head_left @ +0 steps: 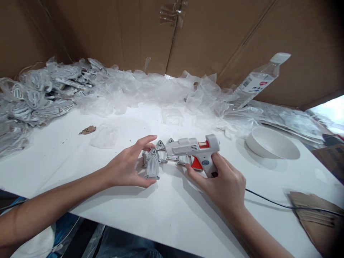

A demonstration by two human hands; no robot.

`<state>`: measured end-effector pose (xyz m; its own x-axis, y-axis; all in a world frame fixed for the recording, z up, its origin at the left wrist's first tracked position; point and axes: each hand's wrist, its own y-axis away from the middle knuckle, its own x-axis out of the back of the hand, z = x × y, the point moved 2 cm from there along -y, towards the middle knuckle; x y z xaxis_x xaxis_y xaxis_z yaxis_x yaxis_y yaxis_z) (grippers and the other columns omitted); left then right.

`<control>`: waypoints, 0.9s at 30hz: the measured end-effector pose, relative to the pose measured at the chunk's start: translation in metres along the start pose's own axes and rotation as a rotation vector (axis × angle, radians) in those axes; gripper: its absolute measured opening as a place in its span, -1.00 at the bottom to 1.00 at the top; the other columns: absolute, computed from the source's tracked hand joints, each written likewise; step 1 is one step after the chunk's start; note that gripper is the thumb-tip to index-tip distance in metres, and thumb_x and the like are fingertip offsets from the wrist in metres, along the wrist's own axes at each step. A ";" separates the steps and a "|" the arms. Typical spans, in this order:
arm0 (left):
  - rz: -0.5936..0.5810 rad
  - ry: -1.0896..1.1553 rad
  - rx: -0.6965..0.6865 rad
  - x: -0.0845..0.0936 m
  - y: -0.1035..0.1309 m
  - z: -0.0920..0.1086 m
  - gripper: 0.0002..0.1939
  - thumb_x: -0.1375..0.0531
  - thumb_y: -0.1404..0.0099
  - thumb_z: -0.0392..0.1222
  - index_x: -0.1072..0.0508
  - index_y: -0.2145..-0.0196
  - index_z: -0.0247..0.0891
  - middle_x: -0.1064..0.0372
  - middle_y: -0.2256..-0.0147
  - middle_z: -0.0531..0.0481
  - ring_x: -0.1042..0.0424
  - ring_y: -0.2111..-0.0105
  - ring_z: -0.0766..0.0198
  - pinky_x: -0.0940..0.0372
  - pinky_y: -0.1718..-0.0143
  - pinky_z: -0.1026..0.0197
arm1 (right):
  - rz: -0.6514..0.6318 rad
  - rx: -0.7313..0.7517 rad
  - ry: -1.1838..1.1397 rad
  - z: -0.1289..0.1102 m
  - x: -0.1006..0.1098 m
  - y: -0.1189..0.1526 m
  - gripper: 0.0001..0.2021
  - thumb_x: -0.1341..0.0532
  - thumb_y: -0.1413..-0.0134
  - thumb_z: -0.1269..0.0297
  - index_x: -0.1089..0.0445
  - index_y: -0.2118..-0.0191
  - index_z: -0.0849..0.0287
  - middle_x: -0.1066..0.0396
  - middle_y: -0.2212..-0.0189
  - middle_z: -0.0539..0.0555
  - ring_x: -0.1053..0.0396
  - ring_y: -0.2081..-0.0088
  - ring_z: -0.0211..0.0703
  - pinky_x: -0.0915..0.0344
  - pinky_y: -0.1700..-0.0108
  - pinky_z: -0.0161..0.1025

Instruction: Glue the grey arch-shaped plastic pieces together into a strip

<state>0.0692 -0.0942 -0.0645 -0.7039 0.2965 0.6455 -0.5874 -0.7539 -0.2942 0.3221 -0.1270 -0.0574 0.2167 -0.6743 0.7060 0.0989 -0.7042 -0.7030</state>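
Note:
My right hand (228,179) grips a white hot glue gun (185,146) with an orange trigger. Its nozzle points left and meets the tip of a small grey arch-shaped piece (152,166); whether it touches cannot be made out. My left hand (129,163) holds this piece between the thumb at its lower end and the fingers near its top, the index finger lifted. Just behind it lie several similar grey arched pieces (161,147), partly hidden by the glue gun and the held piece.
Bagged grey pieces (64,77) are heaped at the back left. Crumpled clear plastic bags (139,89) line the cardboard wall (129,39). A plastic bottle (254,84) leans at the back right, near a white bowl (271,143). A black cord (282,205) crosses torn cardboard (317,215).

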 end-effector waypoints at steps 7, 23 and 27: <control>-0.003 0.019 0.012 -0.002 0.000 0.000 0.05 -0.37 -0.02 -0.10 0.19 -0.29 0.01 -0.13 -0.15 -0.17 -0.30 -0.09 -0.01 -0.40 0.02 -0.06 | -0.008 -0.009 -0.010 0.000 -0.001 0.001 -0.62 -0.26 0.07 0.01 -0.11 0.49 0.17 -0.08 0.65 -0.11 0.04 0.63 -0.41 0.08 0.58 -0.37; 0.010 -0.002 0.010 0.000 -0.001 0.000 0.07 -0.39 -0.01 -0.11 0.20 -0.29 0.00 -0.13 -0.15 -0.19 -0.29 -0.10 -0.01 -0.29 -0.11 -0.14 | -0.021 0.008 -0.027 0.000 0.000 0.001 -0.62 -0.26 0.08 0.02 -0.09 0.50 0.16 -0.05 0.66 -0.11 0.04 0.64 -0.41 0.08 0.59 -0.37; 0.024 -0.001 0.020 0.001 -0.002 0.000 0.07 -0.40 0.01 -0.13 0.18 -0.29 0.00 -0.20 -0.09 -0.15 -0.31 -0.08 0.02 -0.26 -0.14 -0.14 | -0.010 -0.006 -0.030 0.001 0.000 0.001 -0.62 -0.26 0.08 0.03 -0.07 0.50 0.16 -0.05 0.66 -0.12 0.05 0.64 -0.41 0.07 0.60 -0.38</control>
<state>0.0695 -0.0927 -0.0628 -0.7174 0.2776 0.6390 -0.5620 -0.7726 -0.2954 0.3234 -0.1272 -0.0585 0.2445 -0.6606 0.7098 0.0950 -0.7122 -0.6955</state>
